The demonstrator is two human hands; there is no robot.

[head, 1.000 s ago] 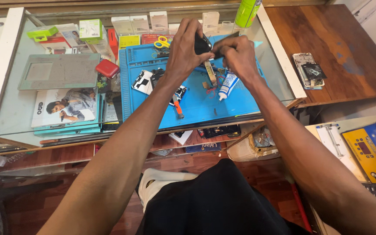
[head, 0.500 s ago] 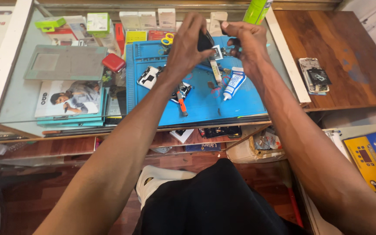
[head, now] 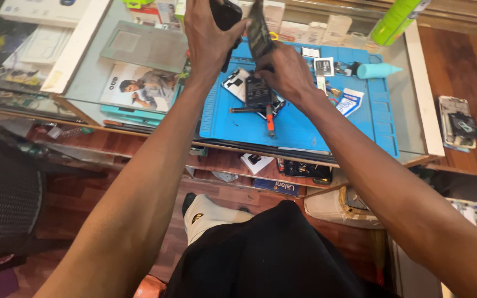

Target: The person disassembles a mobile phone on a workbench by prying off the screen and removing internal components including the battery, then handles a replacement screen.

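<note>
Over the blue repair mat [head: 327, 124], the left hand [head: 211, 38] is closed around a dark phone body [head: 226, 14], while the right hand [head: 282, 69] pinches a thin dark panel [head: 259, 33] tilted away from it. The panel looks partly separated; an opened phone [head: 249, 88] and an orange-tipped tool [head: 270, 118] lie on the mat below, so the work seems midway.

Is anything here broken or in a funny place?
Yes. An opened phone with its insides showing lies alone on the wooden counter, away from the blue work mat. On the mat, another phone lies opened too.
</note>
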